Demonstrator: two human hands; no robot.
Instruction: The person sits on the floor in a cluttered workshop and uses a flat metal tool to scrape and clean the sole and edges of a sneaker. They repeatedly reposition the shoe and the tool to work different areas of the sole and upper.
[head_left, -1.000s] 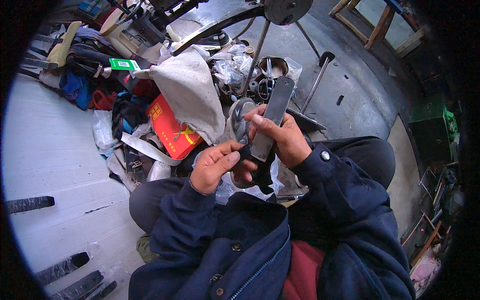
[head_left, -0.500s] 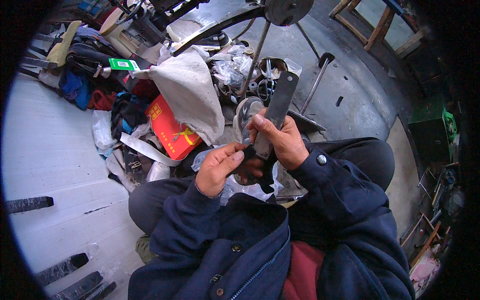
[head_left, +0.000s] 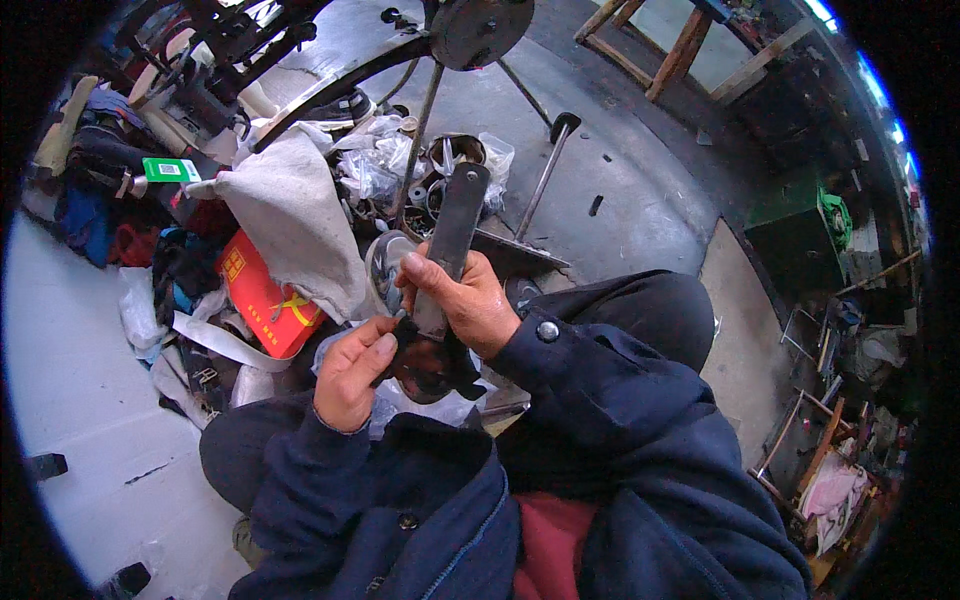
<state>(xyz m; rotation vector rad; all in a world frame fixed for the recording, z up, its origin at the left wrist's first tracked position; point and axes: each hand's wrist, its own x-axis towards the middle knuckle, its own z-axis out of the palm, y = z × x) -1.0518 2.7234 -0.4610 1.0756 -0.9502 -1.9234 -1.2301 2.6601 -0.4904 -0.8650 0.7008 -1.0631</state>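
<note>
My right hand [head_left: 472, 305] is closed around a flat dark metal blade [head_left: 458, 215], like a cobbler's knife, with a small hole at its upper end. The blade stands tilted, its lower end against a limp black piece of material [head_left: 398, 350]. Thumb and fingers of my left hand [head_left: 350, 372] pinch that piece at its left edge. Below the blade the black material hangs over my lap, and I cannot make out its full shape. A shoe [head_left: 385, 262] with a pale sole lies just beyond my hands.
At the left lie a grey-white cloth [head_left: 290, 215], a red box [head_left: 265, 300] and a white strap [head_left: 225, 345]. Ahead stands an iron machine with a round wheel [head_left: 482, 30] and thin legs. Plastic bags [head_left: 370, 170] and a tin of tools [head_left: 455, 155] sit near it. A green box [head_left: 795, 230] is at the right.
The whole view has swung to the right, so the scene sits further left. Both hands keep their holds; the black material below the blade now looks more spread out.
</note>
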